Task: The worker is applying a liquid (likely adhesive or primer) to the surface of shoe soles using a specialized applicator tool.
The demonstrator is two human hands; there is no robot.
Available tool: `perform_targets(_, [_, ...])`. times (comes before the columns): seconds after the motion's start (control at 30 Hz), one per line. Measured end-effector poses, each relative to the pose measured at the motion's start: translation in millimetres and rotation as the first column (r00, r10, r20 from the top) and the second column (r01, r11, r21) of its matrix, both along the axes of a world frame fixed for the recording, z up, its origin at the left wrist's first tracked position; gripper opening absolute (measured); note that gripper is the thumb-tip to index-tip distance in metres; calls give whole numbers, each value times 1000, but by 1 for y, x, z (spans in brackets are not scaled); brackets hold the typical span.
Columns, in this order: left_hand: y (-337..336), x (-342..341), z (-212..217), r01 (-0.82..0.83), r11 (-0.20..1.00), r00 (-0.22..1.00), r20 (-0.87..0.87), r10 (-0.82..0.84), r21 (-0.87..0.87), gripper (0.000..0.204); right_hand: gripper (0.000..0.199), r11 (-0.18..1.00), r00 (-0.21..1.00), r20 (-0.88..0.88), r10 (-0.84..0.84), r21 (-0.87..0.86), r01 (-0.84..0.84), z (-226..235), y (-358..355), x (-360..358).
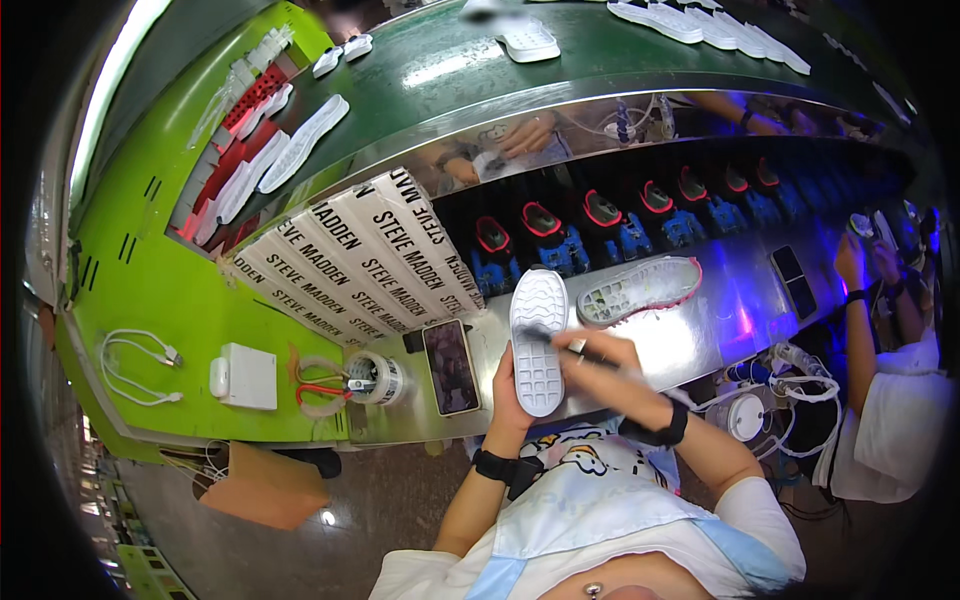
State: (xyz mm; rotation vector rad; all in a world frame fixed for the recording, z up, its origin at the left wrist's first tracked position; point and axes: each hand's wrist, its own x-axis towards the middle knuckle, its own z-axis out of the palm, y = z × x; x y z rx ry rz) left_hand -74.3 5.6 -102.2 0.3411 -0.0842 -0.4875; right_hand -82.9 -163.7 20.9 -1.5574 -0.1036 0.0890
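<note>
A white shoe sole (540,385) stands nearly upright over the metal bench, its gridded inner face turned up. My left hand (508,398) is closed round its lower left edge. In my right hand (612,368) is a dark-handled brush (583,350), slightly blurred. The brush's dark head lies over the middle of the sole, apparently touching it. Just right of the sole, a shoe upper (640,290) with a pale, whitish underside and a red-pink rim rests on the bench.
Left are a printed carton (360,265), a phone (452,368), a tub (375,380) and red-handled pliers (325,392). Dark shoes with red collars (603,208) line the rack behind. White soles (303,143) lie on the green belt (420,75). A co-worker's hand (850,262) shows right.
</note>
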Motion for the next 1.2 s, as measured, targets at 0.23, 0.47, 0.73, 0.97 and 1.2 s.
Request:
perform_targets(0.23, [-1, 18, 8, -205, 979, 961, -194, 199, -10, 54, 21, 937, 903, 271, 333, -197, -287, -16, -8, 10])
perform_targets(0.47, [5, 49, 47, 222, 953, 954, -247, -169, 204, 47, 21, 833, 790, 271, 550, -250, -494, 5, -19, 15])
perform_targets(0.73, [7, 80, 46, 608, 543, 721, -115, -684, 580, 48, 17, 669, 477, 483, 735, -631, -393, 20, -44, 19])
perform_targets(0.97, [-11, 44, 25, 188, 901, 974, -42, -222, -391, 68, 19, 980, 970, 139, 201, -41, -197, 20, -53, 14])
perform_targets(1.2, [-36, 14, 21, 33, 960, 996, -67, -54, -277, 60, 22, 939, 811, 585, 24, -291, 183, -14, -17, 14])
